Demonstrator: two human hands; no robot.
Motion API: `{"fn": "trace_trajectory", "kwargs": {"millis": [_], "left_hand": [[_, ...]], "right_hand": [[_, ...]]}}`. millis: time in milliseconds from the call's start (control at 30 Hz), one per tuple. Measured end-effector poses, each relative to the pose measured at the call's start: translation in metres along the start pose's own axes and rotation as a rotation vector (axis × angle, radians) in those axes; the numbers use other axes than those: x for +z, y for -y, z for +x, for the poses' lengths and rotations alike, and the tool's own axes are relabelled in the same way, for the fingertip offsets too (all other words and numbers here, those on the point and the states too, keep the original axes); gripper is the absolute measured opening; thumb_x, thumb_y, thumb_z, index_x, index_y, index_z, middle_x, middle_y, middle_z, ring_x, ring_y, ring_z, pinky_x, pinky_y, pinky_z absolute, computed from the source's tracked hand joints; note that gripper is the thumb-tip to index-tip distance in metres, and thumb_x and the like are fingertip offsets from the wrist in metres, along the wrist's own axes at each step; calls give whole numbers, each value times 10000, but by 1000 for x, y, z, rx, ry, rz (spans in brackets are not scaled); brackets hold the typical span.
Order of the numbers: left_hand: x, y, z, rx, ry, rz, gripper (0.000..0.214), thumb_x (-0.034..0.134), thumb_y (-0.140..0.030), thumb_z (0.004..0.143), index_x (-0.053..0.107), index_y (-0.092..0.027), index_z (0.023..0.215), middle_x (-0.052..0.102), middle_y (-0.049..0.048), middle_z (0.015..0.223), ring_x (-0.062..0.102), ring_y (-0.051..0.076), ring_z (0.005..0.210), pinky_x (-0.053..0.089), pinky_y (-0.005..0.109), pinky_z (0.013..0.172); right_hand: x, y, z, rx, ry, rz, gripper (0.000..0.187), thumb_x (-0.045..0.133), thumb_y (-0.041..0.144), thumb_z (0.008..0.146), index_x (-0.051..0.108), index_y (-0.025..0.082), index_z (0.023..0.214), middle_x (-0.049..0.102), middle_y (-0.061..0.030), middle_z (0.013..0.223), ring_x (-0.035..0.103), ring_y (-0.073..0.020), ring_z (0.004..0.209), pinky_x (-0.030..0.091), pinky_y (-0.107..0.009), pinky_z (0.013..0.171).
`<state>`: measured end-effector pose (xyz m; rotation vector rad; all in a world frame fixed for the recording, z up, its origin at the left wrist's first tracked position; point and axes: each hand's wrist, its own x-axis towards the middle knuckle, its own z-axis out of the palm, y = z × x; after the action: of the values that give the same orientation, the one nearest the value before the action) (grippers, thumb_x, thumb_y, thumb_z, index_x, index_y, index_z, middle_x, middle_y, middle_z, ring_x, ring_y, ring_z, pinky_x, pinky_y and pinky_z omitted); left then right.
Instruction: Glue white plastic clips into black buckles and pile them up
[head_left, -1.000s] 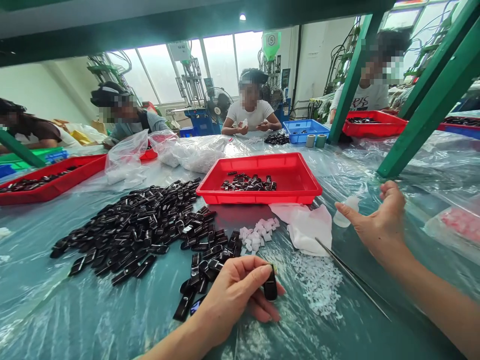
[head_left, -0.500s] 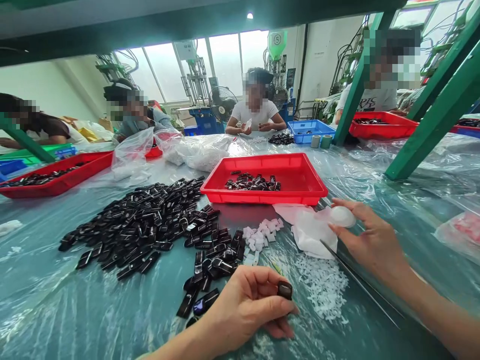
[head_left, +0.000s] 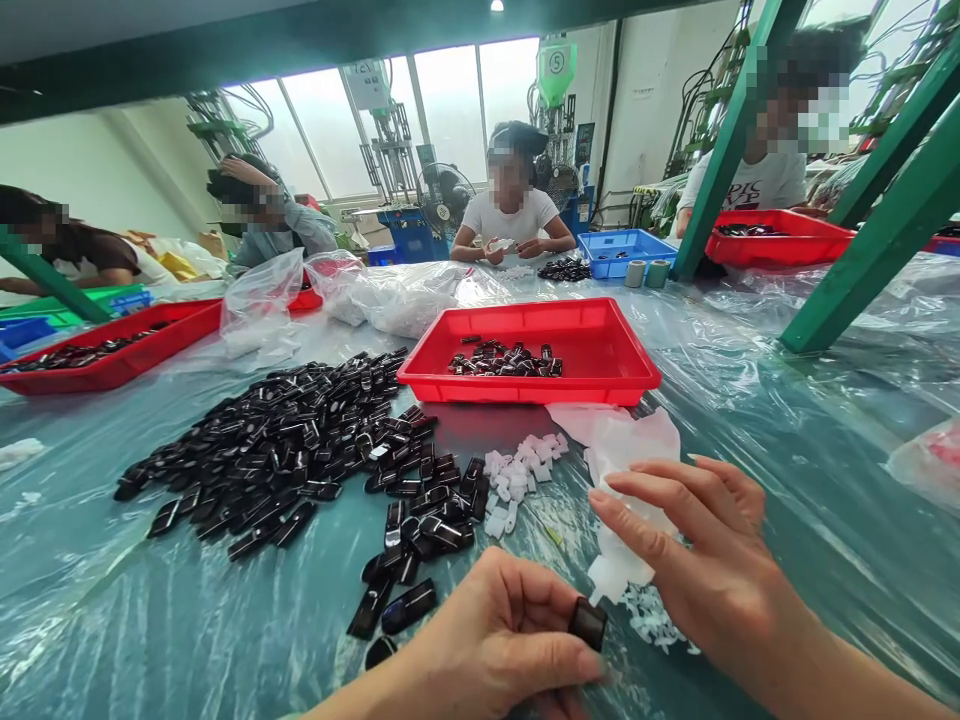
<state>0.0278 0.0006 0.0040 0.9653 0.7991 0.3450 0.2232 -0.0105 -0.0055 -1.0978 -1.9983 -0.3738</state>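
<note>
At the bottom center, the person's left hand (head_left: 495, 630) is closed, pinching a glossy black rectangular piece (head_left: 588, 623) between thumb and fingers. At lower right, the right hand (head_left: 712, 560) is half open, its fingers (head_left: 675, 478) resting on a crumpled white cloth (head_left: 630, 445). Just left of the cloth lie small white cubes (head_left: 514, 480), beside a large heap of black pieces (head_left: 270, 450) on the plastic-sheeted counter (head_left: 75, 600). A red tray (head_left: 525, 320) sits above them, holding more black pieces.
</note>
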Motion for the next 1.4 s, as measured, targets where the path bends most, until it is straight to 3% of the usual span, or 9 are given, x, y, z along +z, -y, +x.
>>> {"fn": "trace_trajectory", "kwargs": {"millis": [367, 967, 1167, 1400], "left_hand": [[0, 1, -2, -20, 20, 28, 254, 758, -309, 633, 670, -80, 700, 603, 45, 587, 565, 86, 443, 456, 143, 438], [-3, 1, -5, -16, 51, 48, 230, 731, -310, 668, 686, -92, 729, 593, 22, 584, 520, 58, 390, 426, 131, 402], [-1, -1, -4, -34, 42, 73, 239, 728, -319, 662, 677, -88, 702, 582, 21, 558, 499, 60, 366, 368, 132, 354], [-1, -1, -3, -26, 38, 98, 230, 714, -312, 666, 677, -86, 684, 569, 15, 524, 500, 65, 362, 422, 146, 394]], "right_hand": [[-5, 8, 0, -72, 5, -72, 309, 393, 99, 917, 643, 249, 1019, 693, -38, 968, 557, -180, 1001, 235, -444, 959], [-11, 3, 6, -124, 47, 41, 314, 374, 100, 921, 651, 239, 964, 690, -32, 955, 566, -177, 1007, 281, -408, 966], [-12, 3, 4, -146, 68, 19, 320, 342, 152, 947, 647, 242, 973, 688, -30, 981, 551, -178, 1038, 243, -429, 997], [-12, 3, 3, -213, 64, -43, 282, 382, 126, 924, 639, 217, 997, 697, -34, 984, 523, -180, 1049, 220, -444, 999]]}}
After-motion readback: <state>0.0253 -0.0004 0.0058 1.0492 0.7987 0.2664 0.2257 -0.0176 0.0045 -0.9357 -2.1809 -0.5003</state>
